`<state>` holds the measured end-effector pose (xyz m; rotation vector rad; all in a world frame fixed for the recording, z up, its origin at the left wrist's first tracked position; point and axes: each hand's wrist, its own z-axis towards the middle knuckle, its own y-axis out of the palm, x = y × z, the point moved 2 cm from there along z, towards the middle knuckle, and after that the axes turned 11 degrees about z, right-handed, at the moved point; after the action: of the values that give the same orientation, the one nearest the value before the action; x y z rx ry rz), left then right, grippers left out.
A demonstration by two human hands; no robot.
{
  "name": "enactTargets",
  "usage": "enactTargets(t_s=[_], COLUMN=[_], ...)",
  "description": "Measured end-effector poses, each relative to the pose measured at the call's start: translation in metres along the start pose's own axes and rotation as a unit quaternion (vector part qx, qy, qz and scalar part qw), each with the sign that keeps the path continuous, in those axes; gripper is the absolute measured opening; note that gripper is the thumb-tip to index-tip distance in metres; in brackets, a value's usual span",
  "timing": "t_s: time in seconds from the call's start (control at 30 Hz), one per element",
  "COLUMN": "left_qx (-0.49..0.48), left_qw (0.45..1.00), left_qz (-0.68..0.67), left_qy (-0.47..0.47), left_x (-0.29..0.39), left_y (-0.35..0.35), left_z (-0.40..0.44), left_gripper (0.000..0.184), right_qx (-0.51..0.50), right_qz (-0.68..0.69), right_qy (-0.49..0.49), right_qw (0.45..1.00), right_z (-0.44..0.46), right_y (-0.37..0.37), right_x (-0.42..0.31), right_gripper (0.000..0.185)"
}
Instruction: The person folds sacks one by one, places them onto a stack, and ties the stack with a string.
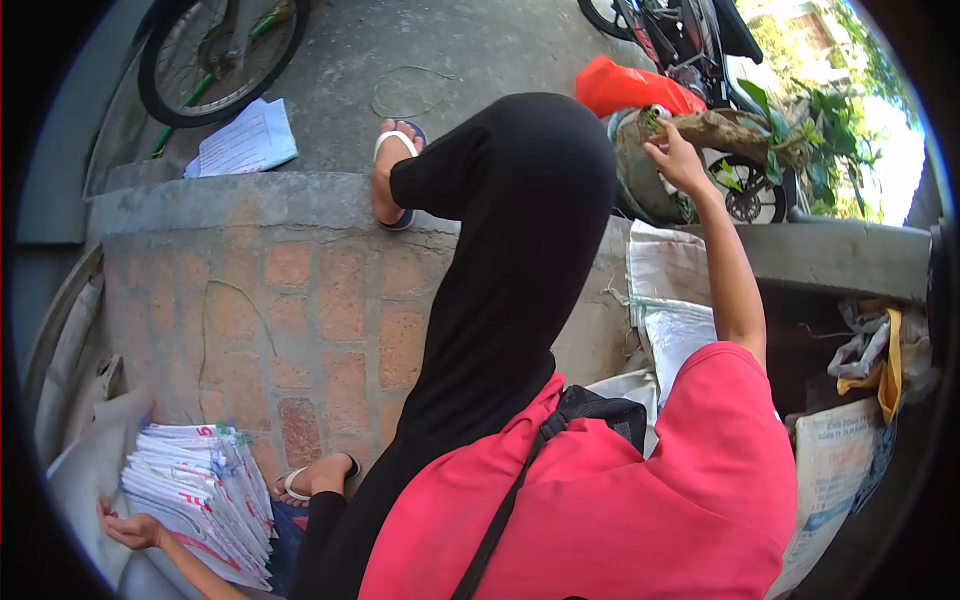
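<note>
My left hand is at the lower left, fingers loosely curled and apart, with nothing visible in it. Just beside it lies a thick stack of folded white sacks with red print. Out ahead at the upper right, my right hand reaches to a grey-green plant pot. Its index finger is stretched out towards the pot's rim, close to a thick woody plant trunk. I see nothing held in it; whether the fingertip touches the pot or the trunk, I cannot tell.
One foot is up on the concrete ledge, above a brick surface. Papers lie near a bicycle wheel. A red bag and a motorbike stand behind the pot. White sacks hang below my right arm.
</note>
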<state>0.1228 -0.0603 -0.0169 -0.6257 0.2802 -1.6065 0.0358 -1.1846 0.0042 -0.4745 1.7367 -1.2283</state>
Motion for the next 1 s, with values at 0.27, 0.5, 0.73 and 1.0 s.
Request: enactTargets(t_s=[0.27, 0.5, 0.73, 1.0], left_qx=[-0.206, -0.353, -0.417, -0.408], left_qw=[0.956, 0.892, 0.882, 0.902], left_qz=[-0.093, -0.128, -0.085, -0.047], left_qy=[0.186, 0.250, 0.201, 0.131], left_x=[0.122, 0.192, 0.151, 0.088], left_y=[0.112, 0.134, 0.125, 0.115], left_z=[0.032, 0.005, -0.007, -0.032], left_gripper=[0.034, 0.027, 0.026, 0.028], right_qx=[0.050, 0.130, -0.193, 0.153], right_qz=[0.025, -0.167, -0.206, -0.079], right_qy=[0.394, 0.321, 0.361, 0.144], right_qw=[0.917, 0.923, 0.889, 0.974], right_z=[-0.254, -0.297, -0.294, -0.249], right_y=[0.048, 0.014, -0.009, -0.086], right_x=[0.234, 0.188, 0.201, 0.135], right_gripper=[0.053, 0.049, 0.038, 0.040])
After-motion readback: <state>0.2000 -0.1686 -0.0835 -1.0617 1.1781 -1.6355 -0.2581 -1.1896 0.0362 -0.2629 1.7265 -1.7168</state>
